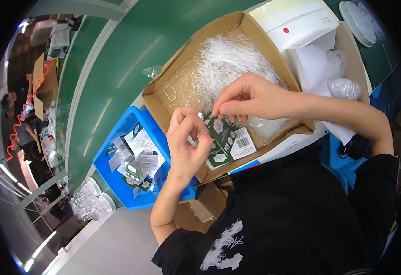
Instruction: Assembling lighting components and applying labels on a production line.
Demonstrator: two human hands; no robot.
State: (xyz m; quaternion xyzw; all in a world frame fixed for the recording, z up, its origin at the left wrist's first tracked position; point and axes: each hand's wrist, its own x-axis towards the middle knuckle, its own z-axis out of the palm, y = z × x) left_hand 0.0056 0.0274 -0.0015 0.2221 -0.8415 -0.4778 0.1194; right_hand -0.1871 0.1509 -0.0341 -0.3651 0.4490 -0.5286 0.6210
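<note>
left grip (185,143) and right grip (254,98) curl narrowly at overlapping green-and-white cards (225,140), count unclear, in one cardboard tray (181,68); whether either pinches anything i cannot tell. one white string heap (237,57) and one blue bin (158,133) sit nearby.

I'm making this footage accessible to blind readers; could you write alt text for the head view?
A person's bare left hand and right hand are close together at green-and-white printed cards, at the near side of a cardboard box holding a heap of thin whitish strands. Left of the box, a blue bin holds more cards.
</note>
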